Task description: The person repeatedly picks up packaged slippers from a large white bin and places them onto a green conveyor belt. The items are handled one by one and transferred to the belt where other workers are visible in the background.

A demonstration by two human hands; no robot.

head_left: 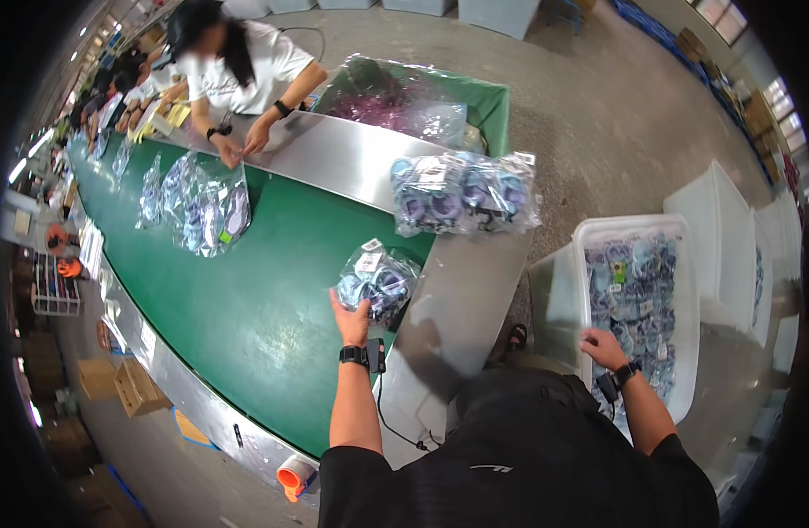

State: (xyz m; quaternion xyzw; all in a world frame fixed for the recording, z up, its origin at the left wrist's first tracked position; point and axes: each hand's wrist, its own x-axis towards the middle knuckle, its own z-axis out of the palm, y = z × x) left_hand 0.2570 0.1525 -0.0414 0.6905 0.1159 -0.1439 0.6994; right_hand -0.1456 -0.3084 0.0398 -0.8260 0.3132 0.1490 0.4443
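Observation:
At the near end of the green conveyor belt point(246, 299), my left hand point(352, 324) grips the near side of a clear plastic bag of sandals point(378, 280). Its thumb and fingers are on the film; the sandals inside look blue and purple. My right hand point(605, 349) is at the left rim of a white plastic tub point(681, 352), fingers curled in, with nothing visible in them. Many similar bagged sandals point(633, 290) fill that tub. Two large bags of sandals point(461, 192) lie side by side on the metal table beyond my left hand.
Across the belt, a co-worker point(255, 70) handles clear bags of sandals point(202, 207). A green-lined bin point(488, 106) with plastic film stands behind the metal table point(461, 299). More white tubs point(717, 255) are at the right. An orange-and-white tape dispenser point(293, 476) sits on the near left edge.

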